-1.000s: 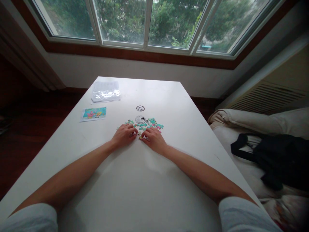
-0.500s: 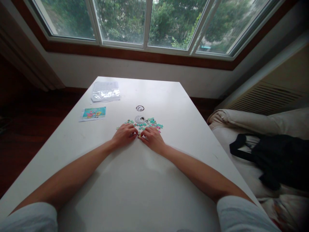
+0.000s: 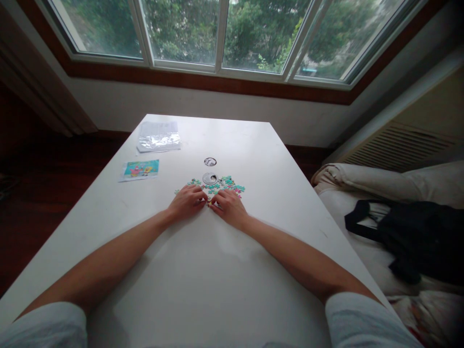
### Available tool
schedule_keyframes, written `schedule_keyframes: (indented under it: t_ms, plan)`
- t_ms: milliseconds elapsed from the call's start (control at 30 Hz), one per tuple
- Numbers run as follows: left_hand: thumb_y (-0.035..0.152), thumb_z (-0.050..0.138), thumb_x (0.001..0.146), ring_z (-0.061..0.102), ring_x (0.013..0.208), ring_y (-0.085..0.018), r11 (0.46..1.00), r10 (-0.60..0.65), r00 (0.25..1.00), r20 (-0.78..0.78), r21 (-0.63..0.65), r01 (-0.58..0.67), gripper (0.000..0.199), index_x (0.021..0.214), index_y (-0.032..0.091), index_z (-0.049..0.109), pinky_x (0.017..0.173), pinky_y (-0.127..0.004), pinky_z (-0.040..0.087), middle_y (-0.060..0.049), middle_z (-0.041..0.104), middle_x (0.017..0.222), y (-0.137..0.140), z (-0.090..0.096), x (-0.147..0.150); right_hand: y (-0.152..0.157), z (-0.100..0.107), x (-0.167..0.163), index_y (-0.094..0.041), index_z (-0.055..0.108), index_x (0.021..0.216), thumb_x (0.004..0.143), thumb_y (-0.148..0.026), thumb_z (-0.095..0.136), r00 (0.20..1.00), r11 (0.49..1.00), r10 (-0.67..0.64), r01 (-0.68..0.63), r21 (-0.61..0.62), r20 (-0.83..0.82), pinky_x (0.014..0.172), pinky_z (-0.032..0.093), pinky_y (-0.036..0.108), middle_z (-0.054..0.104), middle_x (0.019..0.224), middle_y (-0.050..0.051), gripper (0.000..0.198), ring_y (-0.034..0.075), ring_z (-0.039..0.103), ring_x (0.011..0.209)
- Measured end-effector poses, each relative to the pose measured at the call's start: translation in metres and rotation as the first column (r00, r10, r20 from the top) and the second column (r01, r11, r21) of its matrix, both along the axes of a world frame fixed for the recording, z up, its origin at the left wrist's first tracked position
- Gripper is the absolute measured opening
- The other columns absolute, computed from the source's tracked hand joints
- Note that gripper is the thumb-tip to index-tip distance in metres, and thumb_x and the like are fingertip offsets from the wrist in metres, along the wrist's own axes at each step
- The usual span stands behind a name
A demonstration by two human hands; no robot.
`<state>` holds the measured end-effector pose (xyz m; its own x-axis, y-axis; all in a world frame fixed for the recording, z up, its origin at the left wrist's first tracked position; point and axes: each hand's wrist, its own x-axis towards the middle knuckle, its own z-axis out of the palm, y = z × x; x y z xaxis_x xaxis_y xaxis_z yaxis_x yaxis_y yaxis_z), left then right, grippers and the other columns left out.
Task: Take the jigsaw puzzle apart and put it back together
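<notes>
Scattered teal, green and pink jigsaw puzzle pieces [image 3: 214,190] lie on the white table [image 3: 174,280], just beyond my fingers. Both hands rest at the near edge of the heap, fingertips close together. My left hand [image 3: 187,202] has its fingers curled and pinched at a small puzzle piece [image 3: 209,204] of yellowish and dark colour. From the other side, my right hand [image 3: 229,207] pinches at the same small piece. The fingers partly cover it, and several pieces behind the hands are hidden.
Behind the heap lie a round grey-and-white disc [image 3: 210,179] and a smaller oval one [image 3: 210,162]. A colourful picture card [image 3: 141,169] and a clear plastic bag [image 3: 159,137] are at the left. Dark clothing [image 3: 416,237] lies on a pale sofa [image 3: 337,208] beside the table.
Almost nothing differs. Both hands stay at the same spot, with only a slight shift of the fingertips around the small piece.
</notes>
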<state>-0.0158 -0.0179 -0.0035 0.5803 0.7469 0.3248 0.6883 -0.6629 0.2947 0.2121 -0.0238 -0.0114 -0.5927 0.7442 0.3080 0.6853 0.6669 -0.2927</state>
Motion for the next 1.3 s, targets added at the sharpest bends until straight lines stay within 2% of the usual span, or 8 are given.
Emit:
schedule_keyframes:
  t_ms: [200, 400, 533, 633, 733, 900, 1100, 1300]
  plan:
    - [0.025, 0.059, 0.097, 0.059, 0.091, -0.02, 0.997, -0.083, 0.997, 0.003, -0.001, 0.083, 0.017, 0.099, 0.025, 0.076, 0.087, -0.035, 0.045, -0.005, 0.068, 0.095, 0.0, 0.002, -0.001, 0.0, 0.001, 0.0, -0.022, 0.069, 0.093, 0.1, -0.04, 0.064, 1.0, 1.0, -0.009, 0.009, 0.003, 0.006, 0.093, 0.039, 0.036, 0.066, 0.098, 0.006, 0.02, 0.022, 0.056, 0.101]
    - [0.025, 0.056, 0.098, 0.059, 0.095, -0.022, 0.995, -0.1, 0.994, -0.046, 0.021, 0.101, 0.021, 0.105, 0.027, 0.076, 0.089, -0.037, 0.046, -0.005, 0.069, 0.097, -0.002, 0.005, -0.002, 0.008, 0.005, 0.009, -0.023, 0.071, 0.094, 0.102, -0.037, 0.06, 1.0, 0.999, -0.02, 0.019, 0.048, 0.014, 0.093, 0.038, 0.038, 0.068, 0.097, 0.006, 0.02, 0.024, 0.056, 0.102]
    - [0.026, 0.054, 0.099, 0.06, 0.1, -0.023, 0.989, -0.14, 0.987, -0.08, 0.044, 0.144, 0.025, 0.113, 0.027, 0.074, 0.093, -0.039, 0.047, -0.007, 0.071, 0.106, -0.004, 0.005, -0.002, 0.027, 0.011, 0.031, -0.022, 0.071, 0.096, 0.104, -0.033, 0.054, 0.986, 0.985, -0.158, 0.161, 0.067, -0.055, 0.091, 0.037, 0.039, 0.069, 0.098, 0.007, 0.021, 0.024, 0.057, 0.099]
    - [0.024, 0.055, 0.098, 0.061, 0.107, -0.023, 0.983, -0.178, 0.981, -0.074, 0.042, 0.181, 0.026, 0.117, 0.028, 0.073, 0.098, -0.039, 0.047, -0.006, 0.071, 0.114, -0.005, 0.005, -0.002, 0.047, 0.01, 0.052, -0.021, 0.072, 0.095, 0.102, -0.03, 0.054, 0.946, 0.946, -0.311, 0.317, 0.064, -0.09, 0.091, 0.038, 0.04, 0.07, 0.097, 0.009, 0.021, 0.026, 0.057, 0.098]
    - [0.022, 0.054, 0.098, 0.06, 0.113, -0.023, 0.974, -0.222, 0.972, -0.078, 0.032, 0.225, 0.028, 0.118, 0.027, 0.073, 0.103, -0.04, 0.046, -0.006, 0.072, 0.119, -0.004, 0.006, -0.002, 0.062, 0.004, 0.066, -0.021, 0.074, 0.101, 0.1, -0.026, 0.054, 0.915, 0.916, -0.394, 0.398, 0.043, -0.086, 0.09, 0.038, 0.04, 0.07, 0.099, 0.01, 0.021, 0.027, 0.057, 0.1]
    - [0.02, 0.053, 0.097, 0.059, 0.115, -0.023, 0.967, -0.25, 0.963, -0.102, 0.031, 0.254, 0.028, 0.117, 0.026, 0.073, 0.103, -0.04, 0.046, -0.005, 0.073, 0.121, -0.007, 0.013, -0.001, 0.069, -0.007, 0.068, -0.023, 0.075, 0.108, 0.096, -0.028, 0.06, 0.931, 0.932, -0.362, 0.362, -0.008, -0.05, 0.09, 0.041, 0.038, 0.068, 0.096, 0.008, 0.02, 0.025, 0.057, 0.097]
    - [0.021, 0.057, 0.095, 0.06, 0.114, -0.024, 0.957, -0.287, 0.951, -0.117, 0.011, 0.29, 0.029, 0.118, 0.028, 0.073, 0.102, -0.041, 0.047, -0.006, 0.074, 0.119, -0.01, 0.022, 0.0, 0.068, -0.006, 0.066, -0.022, 0.076, 0.096, 0.092, -0.026, 0.064, 0.932, 0.932, -0.361, 0.36, -0.028, -0.039, 0.088, 0.043, 0.036, 0.066, 0.094, 0.007, 0.013, 0.024, 0.056, 0.094]
    - [0.02, 0.062, 0.091, 0.059, 0.116, -0.026, 0.942, -0.329, 0.932, -0.153, 0.02, 0.336, 0.03, 0.118, 0.028, 0.071, 0.103, -0.042, 0.046, -0.006, 0.072, 0.121, -0.01, 0.025, 0.0, 0.069, -0.006, 0.067, -0.022, 0.075, 0.094, 0.088, -0.017, 0.061, 0.927, 0.927, -0.375, 0.374, -0.028, -0.034, 0.088, 0.043, 0.036, 0.066, 0.094, 0.007, 0.016, 0.024, 0.057, 0.094]
